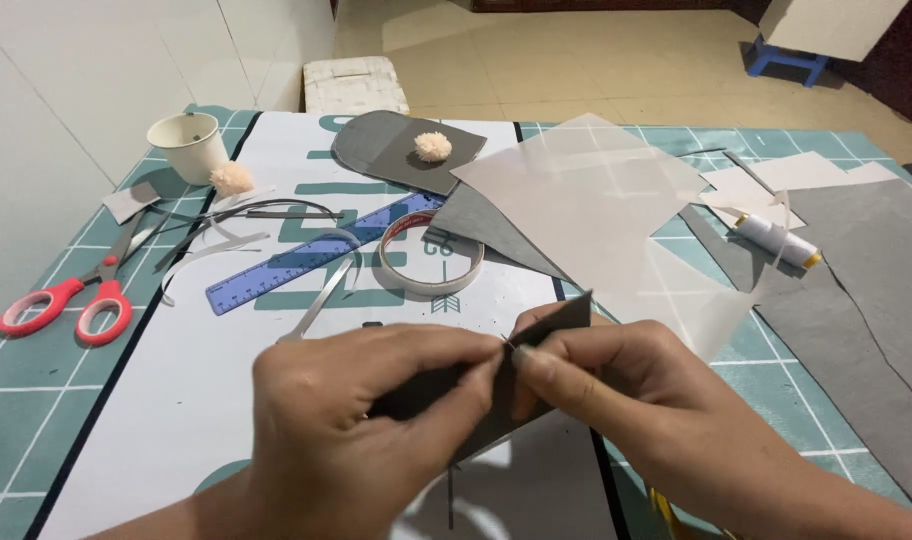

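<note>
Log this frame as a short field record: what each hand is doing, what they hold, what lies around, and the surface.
left hand: pinches the dark felt piece from the left
right hand: pinches the same piece, fingertips meeting the left hand's
needle: too small to tell
near: tape roll, blue ruler, translucent sheet
left side: red scissors, paper cup, pompom
right side: thread spool, grey felt
surface: green cutting mat
</note>
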